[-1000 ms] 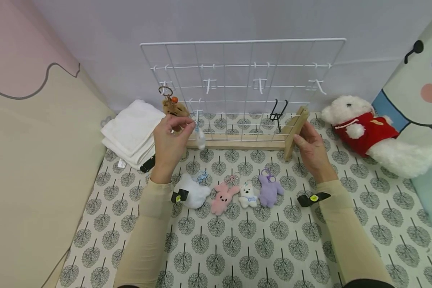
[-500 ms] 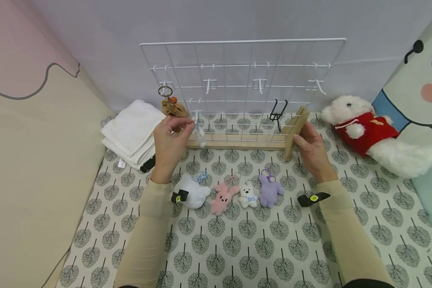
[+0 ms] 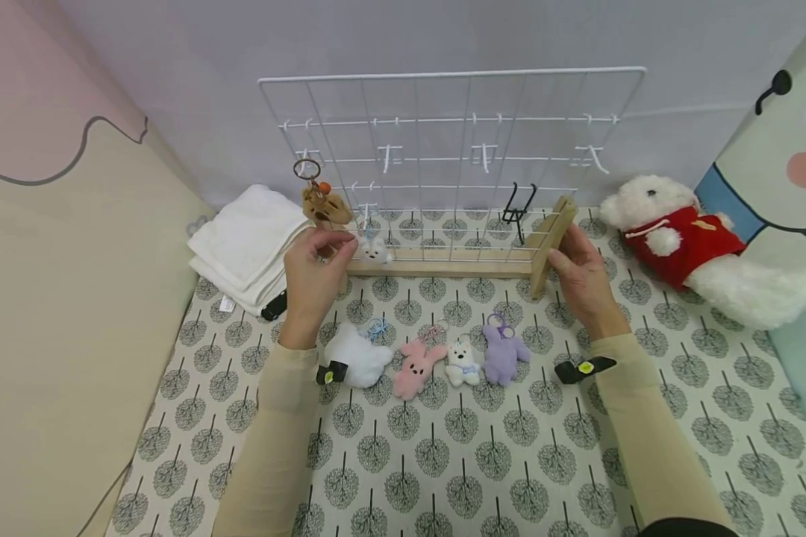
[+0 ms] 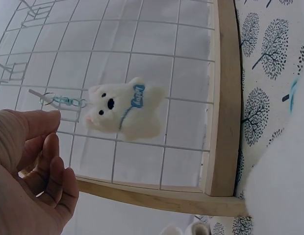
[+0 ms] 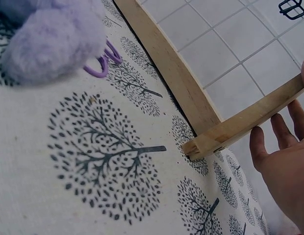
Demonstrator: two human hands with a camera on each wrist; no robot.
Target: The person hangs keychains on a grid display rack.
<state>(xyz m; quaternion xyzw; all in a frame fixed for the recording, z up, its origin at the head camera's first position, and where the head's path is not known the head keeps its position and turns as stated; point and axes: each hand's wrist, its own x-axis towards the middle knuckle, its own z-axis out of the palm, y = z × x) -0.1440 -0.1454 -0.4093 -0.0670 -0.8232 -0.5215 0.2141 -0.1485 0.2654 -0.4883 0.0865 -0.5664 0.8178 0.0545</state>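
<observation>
A small white plush dog keychain (image 4: pixel 127 108) with a blue sash hangs by its ring and pale-blue chain (image 4: pixel 68 101) from a white hook on the wire grid rack (image 3: pixel 443 159). Right beside the chain is my left hand (image 3: pixel 314 272), fingers loosely bent, nothing between them. My right hand (image 3: pixel 584 280) holds the rack's right wooden upright (image 3: pixel 549 242), thumb in front and fingers behind. A brown plush keychain (image 3: pixel 325 205) with a brass ring hangs at the rack's left end, just above the left hand.
On the tree-print cloth before the rack lie a white plush (image 3: pixel 357 356), a pink bunny (image 3: pixel 416 369), a white bear (image 3: pixel 463 363) and a purple plush (image 3: pixel 504 354). Folded white towels (image 3: pixel 248 242) sit left; a large plush in red (image 3: pixel 685 246) lies right. A black hook (image 3: pixel 519 215) hangs on the grid.
My left hand has eased slightly down and left from the chain. The hanging white dog has turned its face to the front. My right hand stays on the upright.
</observation>
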